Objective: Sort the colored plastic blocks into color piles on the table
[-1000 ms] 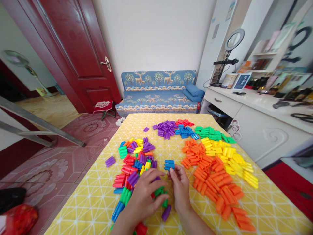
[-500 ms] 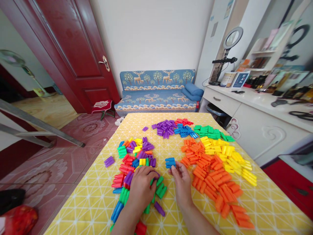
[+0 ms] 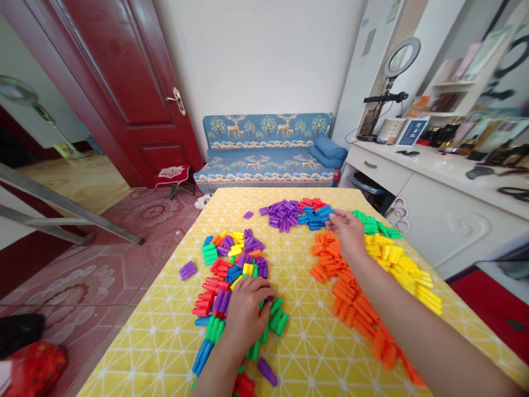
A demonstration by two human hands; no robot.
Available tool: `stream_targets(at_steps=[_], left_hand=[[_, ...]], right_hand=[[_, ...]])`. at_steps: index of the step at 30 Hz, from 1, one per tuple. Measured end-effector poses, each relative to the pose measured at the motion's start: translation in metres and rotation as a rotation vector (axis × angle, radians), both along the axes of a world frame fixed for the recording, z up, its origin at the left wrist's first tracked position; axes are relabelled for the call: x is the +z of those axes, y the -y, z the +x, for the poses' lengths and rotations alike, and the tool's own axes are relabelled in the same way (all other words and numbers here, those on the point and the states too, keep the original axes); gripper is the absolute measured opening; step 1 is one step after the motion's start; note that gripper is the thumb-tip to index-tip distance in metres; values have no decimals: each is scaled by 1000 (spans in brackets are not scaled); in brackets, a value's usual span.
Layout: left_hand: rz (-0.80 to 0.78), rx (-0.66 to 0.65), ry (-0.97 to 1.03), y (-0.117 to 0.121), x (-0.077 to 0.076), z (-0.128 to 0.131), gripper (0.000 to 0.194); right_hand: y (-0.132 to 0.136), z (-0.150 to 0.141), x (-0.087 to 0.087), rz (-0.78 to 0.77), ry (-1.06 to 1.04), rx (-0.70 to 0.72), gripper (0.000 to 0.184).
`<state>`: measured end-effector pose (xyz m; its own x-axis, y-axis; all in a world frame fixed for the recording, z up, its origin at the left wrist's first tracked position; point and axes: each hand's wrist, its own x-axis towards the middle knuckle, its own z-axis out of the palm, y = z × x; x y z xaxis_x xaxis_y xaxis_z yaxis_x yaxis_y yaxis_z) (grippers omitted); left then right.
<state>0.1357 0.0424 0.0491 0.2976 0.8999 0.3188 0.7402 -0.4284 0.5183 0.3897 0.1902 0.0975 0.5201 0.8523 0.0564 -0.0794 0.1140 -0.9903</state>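
Note:
My right hand [image 3: 347,232] reaches to the far side of the table, its fingers closed at the edge of the blue pile [image 3: 313,219]. A blue ribbed plastic piece [image 3: 325,212] shows at its fingertips, touching or just over that pile. Over the mixed-colour heap at the left, my left hand [image 3: 250,306] is curled, with a bit of a purple plastic piece [image 3: 269,298] showing under the fingers. Green pieces [image 3: 278,320] lie beside its thumb. Red pieces [image 3: 215,284] and a purple piece [image 3: 222,302] are on its other side.
Orange pieces [image 3: 351,298] spread beneath my right forearm, with yellow [image 3: 407,273] and green [image 3: 374,224] piles beyond. Purple [image 3: 283,214] and red [image 3: 311,202] piles sit at the back. A patterned cloth covers the table [image 3: 306,342]; a blue sofa [image 3: 264,157] stands behind.
My right hand has moved forward and right with the blue piece, from mid-table to the blue pile. My left hand stays over the mixed heap. The view has shifted slightly.

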Motion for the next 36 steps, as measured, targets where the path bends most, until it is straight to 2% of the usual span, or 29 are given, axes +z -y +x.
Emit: stream_targets(at_steps=[3,6,11,16,19,21,23,24,26,29,32,36], left_hand=[[-5,0,21,-1,0,0,20],[-9,7,31,-1,0,0,19],[-16,6,40,-2,1,0,19],[-8,13,39,-2,0,0,18],[-5,12,30,-2,0,0,19],[-6,7,28,-2,1,0,19],[-12,-1,36,-2,2,0,18],[-14,-4,45,-2,2,0,18],[-18,-11,75,-2,3,-1,16],[-36,-3,199,-1,3,-3,18],[-60,46,412,3,6,-7,25],[-63,135,577,6,24,-23,28]], right_hand=[[-54,31,-4,-165,-18,-133,10],[-81,45,-20,-310,1,-126,14],[-96,41,-41,-425,10,-76,31],[-91,37,-37,-368,96,-30,25],[-64,27,-31,-255,189,6,25],[-29,9,-33,-164,246,62,30],[17,-16,-44,-78,297,170,29],[43,-31,-52,-12,349,285,28],[91,-61,-71,69,382,429,29],[141,-94,-91,133,433,483,36],[156,-107,-97,143,490,487,41],[152,-104,-95,155,528,491,39]])
